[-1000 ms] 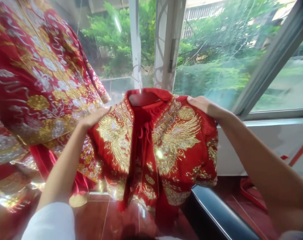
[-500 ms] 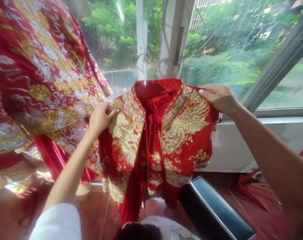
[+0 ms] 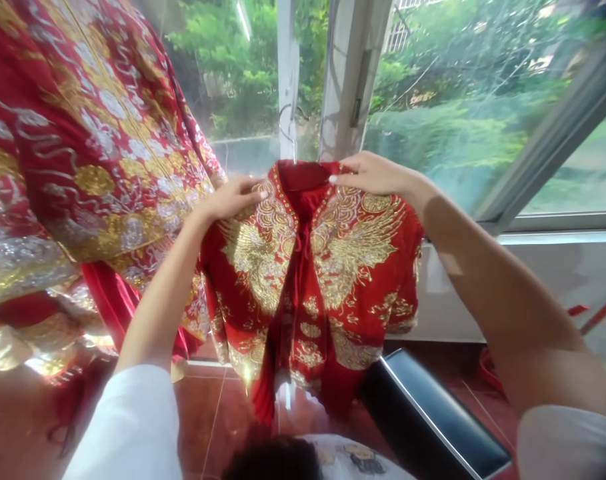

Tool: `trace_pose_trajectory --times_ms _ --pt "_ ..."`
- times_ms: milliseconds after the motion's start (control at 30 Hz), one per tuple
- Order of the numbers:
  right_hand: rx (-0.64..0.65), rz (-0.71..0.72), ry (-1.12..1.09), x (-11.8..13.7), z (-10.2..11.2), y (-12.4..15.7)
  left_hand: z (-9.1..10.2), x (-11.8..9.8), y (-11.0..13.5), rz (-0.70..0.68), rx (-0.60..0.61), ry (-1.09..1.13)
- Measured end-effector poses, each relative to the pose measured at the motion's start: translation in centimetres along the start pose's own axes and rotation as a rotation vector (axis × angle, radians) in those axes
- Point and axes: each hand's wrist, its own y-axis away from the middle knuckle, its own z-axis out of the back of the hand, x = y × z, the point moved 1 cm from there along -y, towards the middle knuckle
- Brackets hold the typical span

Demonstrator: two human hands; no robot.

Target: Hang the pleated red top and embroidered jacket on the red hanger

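A red jacket (image 3: 365,290) with gold and silver embroidery hangs upright before me, its front parted over a red inner garment with ties. The metal hook of a hanger (image 3: 293,137) rises from its collar. My left hand (image 3: 233,198) grips the jacket at the shoulder beside the collar, fingers bent over the cloth. On the other side, my right hand (image 3: 375,176) holds the collar edge and shoulder between thumb and fingers. The fingertips behind the cloth are partly hidden.
A larger red embroidered robe (image 3: 127,143) hangs close on the left. Behind the jacket stands a window frame (image 3: 353,87) with glass panes. A black box-like object (image 3: 443,407) is on the lower right, above the red tiled floor (image 3: 203,413). White printed cloth (image 3: 357,460) shows at the bottom.
Both hands have slid inward from the outer shoulders toward the collar. The jacket's front edges have come closer together, and the whole view has shifted slightly.
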Motion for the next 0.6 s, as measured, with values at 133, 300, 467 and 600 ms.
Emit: trace_pose_trajectory --times_ms 133,300,467,600 --pt "-0.144 -0.014 0.012 1.6 -0.2 -0.9 -1.3 0.1 0.1 -0.018 -0.164 0.112" --pt "-0.15 0.003 -0.039 2.9 -0.1 -2.1 -1.7 0.4 1.6 -0.005 -0.315 0.164" --pt "-0.135 0.033 -0.099 1.7 0.4 -2.4 -1.4 -0.1 1.7 0.054 -0.332 0.2" --pt "-0.07 0.023 -0.158 1.0 1.2 -2.3 -0.3 -0.5 1.7 0.129 -0.273 0.167"
